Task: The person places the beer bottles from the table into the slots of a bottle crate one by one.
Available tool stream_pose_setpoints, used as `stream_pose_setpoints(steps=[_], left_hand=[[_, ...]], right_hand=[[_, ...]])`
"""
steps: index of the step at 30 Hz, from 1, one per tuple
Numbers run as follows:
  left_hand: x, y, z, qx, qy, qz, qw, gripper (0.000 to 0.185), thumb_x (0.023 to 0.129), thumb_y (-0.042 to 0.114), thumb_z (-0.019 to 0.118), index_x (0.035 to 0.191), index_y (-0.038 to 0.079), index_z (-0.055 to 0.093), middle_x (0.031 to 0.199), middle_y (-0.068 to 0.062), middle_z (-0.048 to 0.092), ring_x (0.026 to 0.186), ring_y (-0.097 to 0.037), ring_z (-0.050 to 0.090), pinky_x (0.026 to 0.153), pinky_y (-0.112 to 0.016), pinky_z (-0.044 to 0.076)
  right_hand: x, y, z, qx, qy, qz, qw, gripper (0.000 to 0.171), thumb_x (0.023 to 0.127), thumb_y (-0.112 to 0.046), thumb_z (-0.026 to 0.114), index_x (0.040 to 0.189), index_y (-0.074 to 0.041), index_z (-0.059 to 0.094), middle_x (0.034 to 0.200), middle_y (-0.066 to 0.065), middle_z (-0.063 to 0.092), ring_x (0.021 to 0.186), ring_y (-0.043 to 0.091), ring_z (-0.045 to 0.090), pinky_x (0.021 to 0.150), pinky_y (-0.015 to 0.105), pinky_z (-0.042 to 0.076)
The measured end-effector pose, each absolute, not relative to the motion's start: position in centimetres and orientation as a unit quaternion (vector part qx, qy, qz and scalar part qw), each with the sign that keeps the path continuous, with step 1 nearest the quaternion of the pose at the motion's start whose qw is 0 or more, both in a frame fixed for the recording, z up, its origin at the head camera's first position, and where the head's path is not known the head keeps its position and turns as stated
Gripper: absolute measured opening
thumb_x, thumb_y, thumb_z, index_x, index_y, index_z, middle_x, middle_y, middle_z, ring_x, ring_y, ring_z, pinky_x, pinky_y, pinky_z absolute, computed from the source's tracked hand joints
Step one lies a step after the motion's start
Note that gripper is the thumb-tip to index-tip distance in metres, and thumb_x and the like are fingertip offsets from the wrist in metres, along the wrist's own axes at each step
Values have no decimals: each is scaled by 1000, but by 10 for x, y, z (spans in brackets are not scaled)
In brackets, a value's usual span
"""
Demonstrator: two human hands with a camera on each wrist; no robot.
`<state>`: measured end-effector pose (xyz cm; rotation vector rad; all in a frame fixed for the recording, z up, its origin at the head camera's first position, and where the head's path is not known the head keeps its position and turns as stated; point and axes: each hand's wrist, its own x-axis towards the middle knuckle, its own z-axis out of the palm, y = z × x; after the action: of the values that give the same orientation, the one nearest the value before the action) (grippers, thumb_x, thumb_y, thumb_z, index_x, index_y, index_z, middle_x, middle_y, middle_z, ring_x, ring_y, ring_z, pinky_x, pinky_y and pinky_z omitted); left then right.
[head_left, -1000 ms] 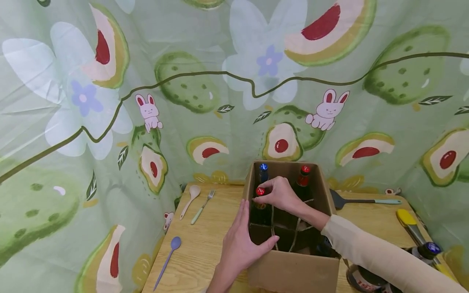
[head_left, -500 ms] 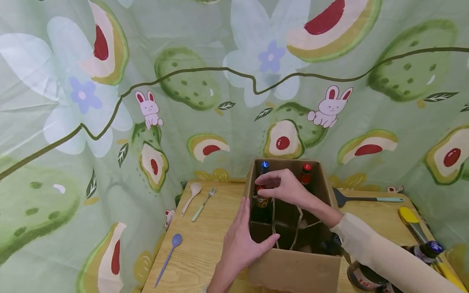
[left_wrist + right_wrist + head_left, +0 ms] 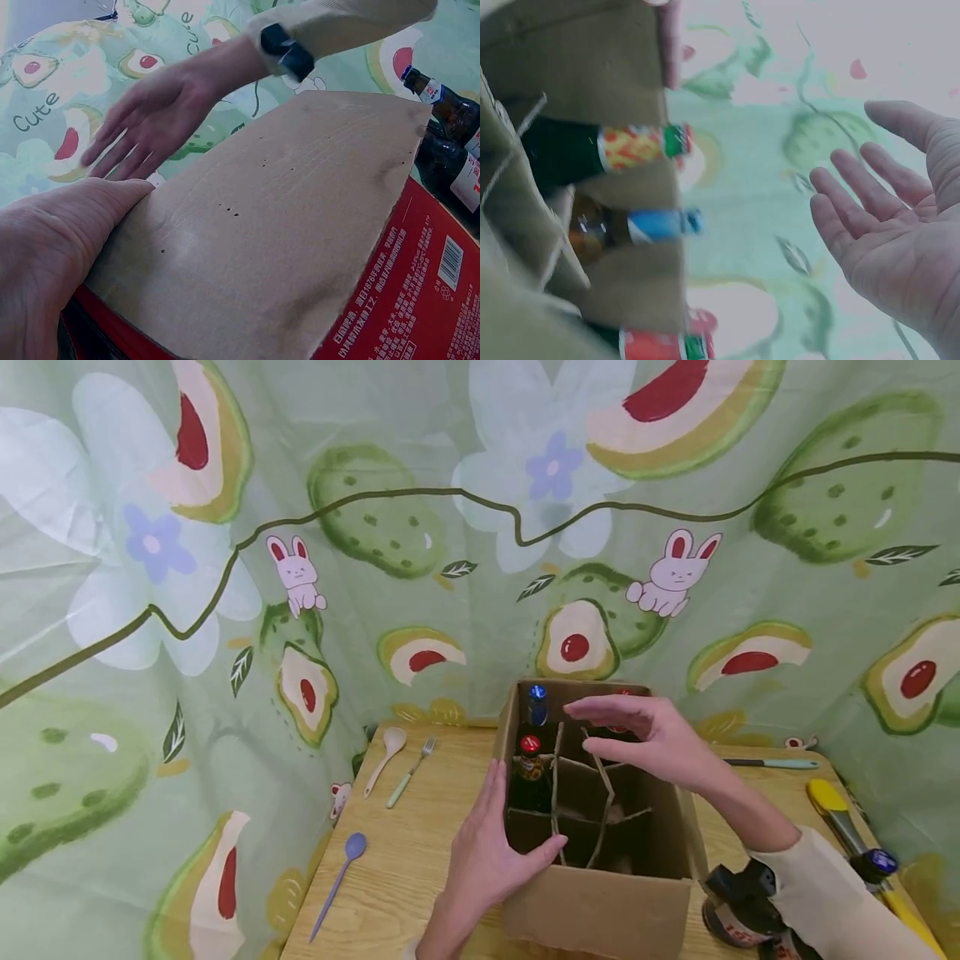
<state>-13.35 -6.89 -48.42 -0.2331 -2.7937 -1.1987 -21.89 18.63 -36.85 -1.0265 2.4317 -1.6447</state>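
A cardboard box (image 3: 600, 906) with dividers stands on the wooden table (image 3: 420, 852). Inside it are a red-capped bottle (image 3: 529, 760) at the left and a blue-capped bottle (image 3: 537, 703) behind it; a third bottle is mostly hidden by my right hand. My left hand (image 3: 491, 852) holds the box's left wall, thumb hooked over the rim. My right hand (image 3: 645, 735) hovers above the box, fingers straight, holding nothing. The right wrist view shows the red-capped bottle (image 3: 604, 150), the blue-capped bottle (image 3: 641, 227) and the empty right hand (image 3: 889, 240).
On the table left of the box lie a beige spoon (image 3: 384, 757), a green-handled fork (image 3: 408, 772) and a purple spoon (image 3: 337, 881). A spatula handle (image 3: 772, 764), yellow tongs (image 3: 836, 814) and more bottles (image 3: 742, 906) sit to the right. Patterned cloth surrounds the table.
My right hand let go of the red-capped bottle, which now stands in its cell, and rose up and to the right with fingers straightened. The left hand stayed on the box.
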Motion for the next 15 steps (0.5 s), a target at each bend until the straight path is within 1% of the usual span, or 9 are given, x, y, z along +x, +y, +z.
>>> stream_pose_setpoints(steps=[2, 5, 8, 10, 12, 15], left_hand=[[-133, -69, -485, -77, -916, -391, 45, 122, 78, 85, 66, 170, 24, 14, 175, 6, 13, 152, -32, 37, 109, -64, 44], [-132, -69, -486, -76, -917, -388, 49, 122, 78, 86, 65, 170, 23, 15, 175, 7, 14, 151, -32, 39, 107, -63, 46], [-132, -70, -486, -75, -918, -387, 55, 122, 78, 86, 65, 170, 23, 16, 174, 8, 14, 151, -32, 39, 106, -62, 47], [-133, -70, -485, -77, -917, -387, 60, 121, 79, 85, 66, 169, 22, 16, 174, 9, 14, 151, -32, 39, 107, -63, 47], [-133, -69, -485, -80, -915, -390, 61, 121, 79, 84, 66, 169, 22, 16, 174, 8, 13, 151, -32, 38, 107, -63, 46], [-134, -68, -485, -82, -914, -391, 68, 121, 79, 83, 67, 169, 21, 16, 175, 4, 15, 151, -33, 38, 107, -63, 46]], right_hand=[[-206, 202, -370, -308, 787, -534, -14, 42, 95, -1, 74, 136, -10, 69, 133, 4, 71, 122, 13, 66, 100, 21, 51], [-184, 224, -377, -268, 780, -563, -59, 42, 95, 7, 70, 136, -1, 67, 133, 7, 72, 121, 10, 66, 98, 18, 51], [-159, 244, -391, -226, 766, -591, -112, 42, 94, 15, 65, 135, 8, 64, 133, 10, 71, 122, 12, 65, 98, 17, 51], [-140, 256, -402, -177, 762, -606, -143, 42, 94, 17, 64, 136, 11, 62, 134, 10, 71, 122, 13, 65, 97, 16, 51], [-123, 267, -414, -113, 782, -586, -183, 42, 94, 15, 66, 136, 10, 63, 132, 3, 73, 120, 9, 65, 96, 13, 50], [-101, 284, -433, -2, 819, -530, -220, 43, 94, 6, 72, 137, 2, 66, 129, -11, 72, 115, -1, 64, 93, 7, 46]])
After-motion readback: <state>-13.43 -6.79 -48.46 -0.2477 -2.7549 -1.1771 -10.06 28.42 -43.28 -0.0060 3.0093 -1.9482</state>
